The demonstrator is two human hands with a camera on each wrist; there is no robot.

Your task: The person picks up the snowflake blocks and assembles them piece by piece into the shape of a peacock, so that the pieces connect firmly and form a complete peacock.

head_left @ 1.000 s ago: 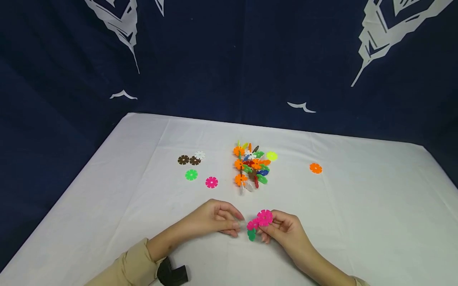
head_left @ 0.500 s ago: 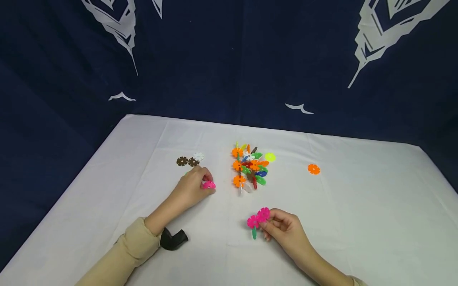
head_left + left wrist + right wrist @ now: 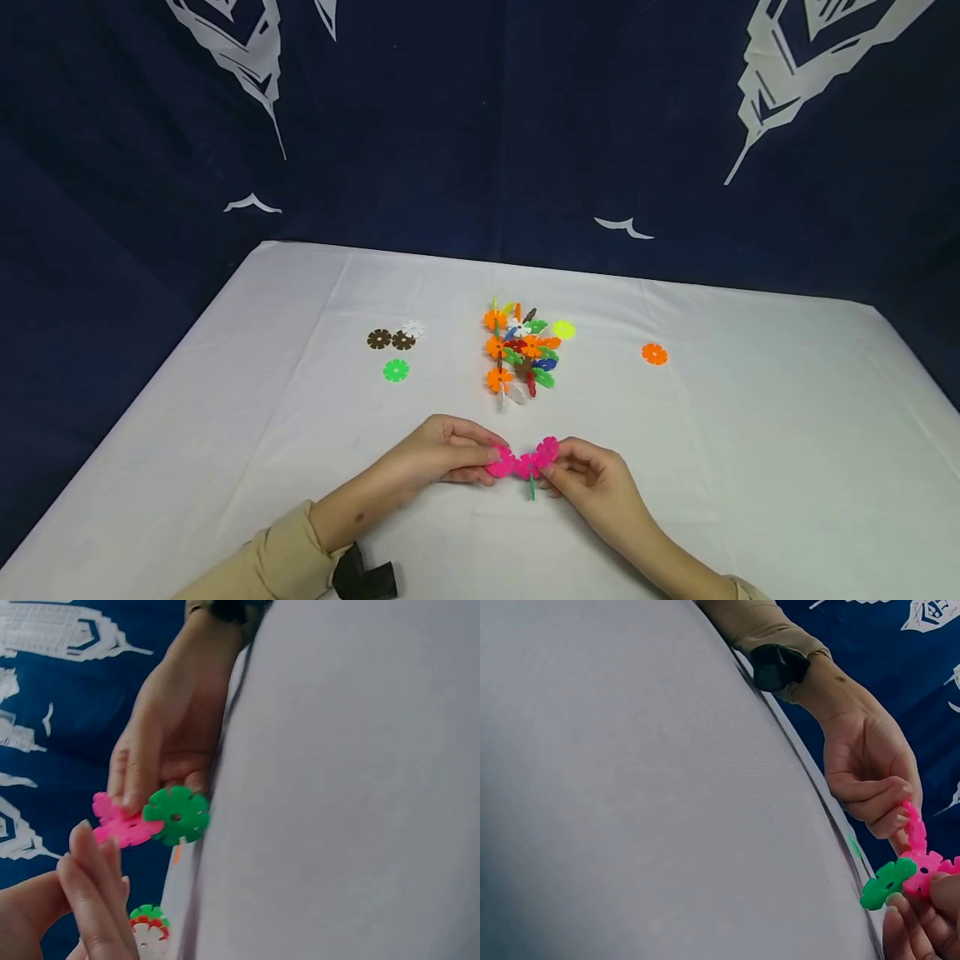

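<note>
My left hand (image 3: 450, 450) pinches a pink notched plastic disc (image 3: 501, 462) between thumb and fingers. My right hand (image 3: 600, 479) grips a small joined piece: two pink discs (image 3: 547, 451) linked together, with a green disc (image 3: 176, 816) slotted below them. In the head view the left disc's edge meets the middle pink disc (image 3: 528, 466). From the right wrist view, the left-hand disc (image 3: 914, 827) stands upright right at the rim of the joined piece, above the green one (image 3: 888, 885). Fingers cover part of the pink discs.
Beyond the hands stands a multicoloured cluster of joined discs (image 3: 521, 350). Loose brown (image 3: 379, 339), white (image 3: 413, 329) and green (image 3: 396, 371) discs lie left, a yellow one (image 3: 564, 330) beside the cluster, an orange one (image 3: 655, 354) farther right. A black device (image 3: 366, 575) sits at the left wrist.
My left hand reached to the loose pink disc on the left, picked it up and brought it back to the right hand's piece. The right hand stayed nearly in place.
</note>
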